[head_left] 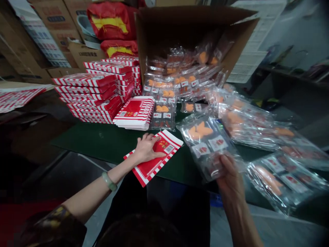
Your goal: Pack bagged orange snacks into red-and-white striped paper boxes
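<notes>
My left hand [147,149] lies across a flattened red-and-white striped carton [151,168], thumb stretched over its printed face and fingers bent at the far side. The carton sits at an angle on the near table edge. In my right hand [228,173] is a clear plastic packet [205,144], gripped at its near end and tilted above the table. Orange shaped pieces and small printed cards show through the film. Just beyond the carton, a pile of flat striped cartons [136,111] rests on the table.
Filled striped boxes [87,80] are stacked at the left of the green table [102,139]. A cardboard box [195,24] on its side spills similar packets [185,80]. More packets [246,118] are heaped at right, and one packet [285,181] lies near the edge.
</notes>
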The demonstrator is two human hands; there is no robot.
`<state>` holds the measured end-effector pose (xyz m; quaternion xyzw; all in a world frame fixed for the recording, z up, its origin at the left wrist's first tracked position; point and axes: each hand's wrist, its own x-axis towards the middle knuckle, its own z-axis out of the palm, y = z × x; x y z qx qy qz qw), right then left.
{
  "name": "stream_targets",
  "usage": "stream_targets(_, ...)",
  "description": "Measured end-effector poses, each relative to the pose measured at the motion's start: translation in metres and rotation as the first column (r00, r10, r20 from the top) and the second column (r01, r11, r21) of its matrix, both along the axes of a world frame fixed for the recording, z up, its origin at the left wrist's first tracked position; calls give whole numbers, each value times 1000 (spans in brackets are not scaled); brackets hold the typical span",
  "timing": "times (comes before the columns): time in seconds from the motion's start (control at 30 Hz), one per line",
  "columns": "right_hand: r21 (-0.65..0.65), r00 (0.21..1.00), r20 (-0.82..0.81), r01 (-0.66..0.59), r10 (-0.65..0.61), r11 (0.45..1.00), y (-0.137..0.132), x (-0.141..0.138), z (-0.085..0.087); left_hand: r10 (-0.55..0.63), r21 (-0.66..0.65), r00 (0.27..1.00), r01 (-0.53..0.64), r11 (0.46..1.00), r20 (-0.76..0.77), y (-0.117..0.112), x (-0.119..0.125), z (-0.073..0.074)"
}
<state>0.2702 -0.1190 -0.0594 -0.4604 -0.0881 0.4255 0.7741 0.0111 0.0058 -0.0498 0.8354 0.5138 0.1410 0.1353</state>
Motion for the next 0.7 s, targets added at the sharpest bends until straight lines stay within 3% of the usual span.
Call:
stream_targets(0.07,46,998,-68,9,-6,999,4,-10,-3,72,20,959,-80,997,274,-5,20,8)
stream_targets(0.1,66,995,-97,4,2,998,7,-18,-2,95,-36,882,-88,995,461,-10,30,14)
stream_targets(0.13,88,992,-122,-3,14,996,9,-26,-1,120,-135,757,-43,990,643,-15,40,19)
stream_targets(0.17,112,990,-137,-16,31,994,11,-35,1,163,-269,609,86,959,776,-21,50,24)
stream_targets(0.2,132,989,-139,-38,56,990,13,-44,4,222,-377,476,260,889,851,-28,59,28)
stream_targets(0.27,149,985,-122,-102,121,983,16,-56,10,383,-485,301,474,735,873,-38,74,31)
stream_targets(0.3,141,981,-112,-142,158,980,16,-59,12,441,-503,250,526,686,862,-41,80,32)
stream_targets(0.37,106,967,-94,-227,237,968,15,-58,16,495,-510,191,552,660,848,-45,88,32)
stream_targets(0.43,69,959,-55,-274,277,959,9,-47,19,494,-519,209,551,653,844,-46,93,33)
stream_targets(0.5,2,972,0,-234,234,972,-3,-32,21,432,-549,339,531,645,836,-48,92,34)
stream_targets(0.53,-50,984,22,-178,179,983,-12,-24,22,365,-551,428,480,683,827,-49,87,34)
stream_targets(0.57,-108,993,42,-107,112,988,-22,-16,22,274,-517,527,394,760,805,-49,80,34)
stream_targets(0.63,-213,996,85,46,-29,976,-42,-5,19,92,-303,745,152,941,661,-47,58,31)
stream_targets(0.67,-248,991,112,105,-79,963,-51,-2,15,48,-159,849,43,986,527,-44,44,28)
stream_targets(0.7,-269,984,141,142,-106,953,-57,-2,9,31,-64,933,-8,998,359,-40,29,24)
